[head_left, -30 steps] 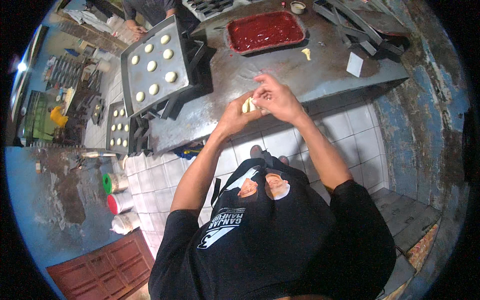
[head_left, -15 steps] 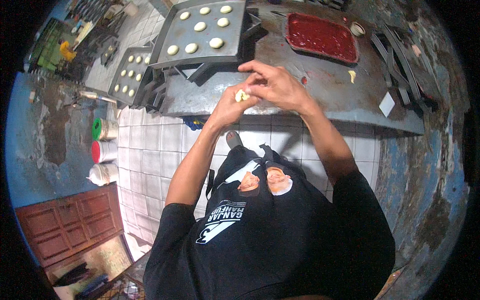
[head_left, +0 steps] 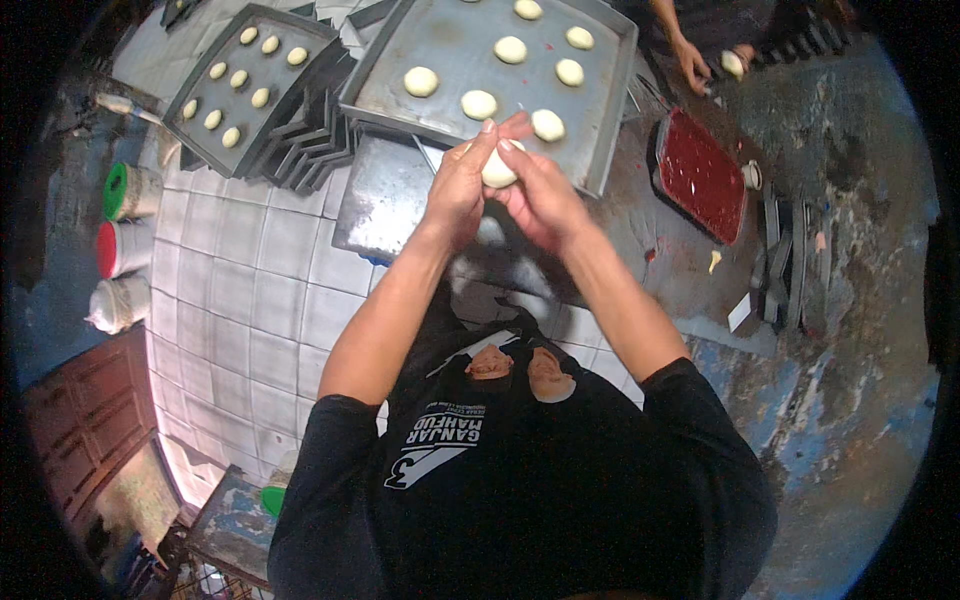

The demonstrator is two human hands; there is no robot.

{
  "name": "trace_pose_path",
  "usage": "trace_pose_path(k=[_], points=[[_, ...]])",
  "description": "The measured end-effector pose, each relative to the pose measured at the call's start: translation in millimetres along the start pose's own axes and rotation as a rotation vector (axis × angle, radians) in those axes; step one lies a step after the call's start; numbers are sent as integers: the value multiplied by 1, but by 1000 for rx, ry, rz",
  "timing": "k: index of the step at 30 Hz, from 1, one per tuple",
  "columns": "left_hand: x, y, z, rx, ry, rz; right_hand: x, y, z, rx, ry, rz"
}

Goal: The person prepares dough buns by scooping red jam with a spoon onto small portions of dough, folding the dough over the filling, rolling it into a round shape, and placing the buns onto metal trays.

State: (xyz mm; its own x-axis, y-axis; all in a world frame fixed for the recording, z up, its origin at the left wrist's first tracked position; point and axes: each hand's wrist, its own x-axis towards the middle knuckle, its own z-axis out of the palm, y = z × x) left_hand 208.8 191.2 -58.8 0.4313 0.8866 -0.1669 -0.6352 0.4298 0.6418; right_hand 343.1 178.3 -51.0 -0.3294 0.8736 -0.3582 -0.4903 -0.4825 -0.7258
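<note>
Between my two hands is a pale, smooth dough ball (head_left: 498, 172). My left hand (head_left: 457, 195) curls round one side of it and my right hand (head_left: 543, 195) cups the other, thumbs on top. The undersides of the fingers are partly hidden. Just beyond my fingertips stands a square metal baking tray (head_left: 420, 118) with several round dough balls spaced over it, among them one (head_left: 548, 125) close to my right hand.
A second tray of dough balls (head_left: 238, 78) rests on stacked trays at the far left. To the right lies a shallow pan of red filling (head_left: 702, 175) on the metal table (head_left: 610, 230). Another person's hand (head_left: 690, 62) reaches in at the far right, near a dough ball (head_left: 735, 64).
My hands have moved up to the tray's near edge and now hold a smooth ball; earlier a rough dough piece showed there. My view has turned left, and another person's hand has appeared.
</note>
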Motion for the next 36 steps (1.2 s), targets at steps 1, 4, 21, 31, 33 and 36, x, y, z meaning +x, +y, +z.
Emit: trace_pose_path(k=[1, 4, 21, 31, 33, 36], points=[[6, 10, -18, 13, 20, 93, 26, -13, 10, -37, 8, 38], [12, 53, -58, 215, 210, 296, 112, -62, 23, -366, 2, 93], [-97, 116, -240, 688, 835, 272, 353, -47, -19, -1642, 59, -460], [-42, 92, -183, 769, 703, 433, 361, -92, -10, -1680, 136, -443], [-90, 72, -194, 913, 787, 367, 309, -150, -22, -1258, 32, -402], [-194, 32, -212, 959, 1010, 246, 183, -188, -59, -1326, 313, -542]])
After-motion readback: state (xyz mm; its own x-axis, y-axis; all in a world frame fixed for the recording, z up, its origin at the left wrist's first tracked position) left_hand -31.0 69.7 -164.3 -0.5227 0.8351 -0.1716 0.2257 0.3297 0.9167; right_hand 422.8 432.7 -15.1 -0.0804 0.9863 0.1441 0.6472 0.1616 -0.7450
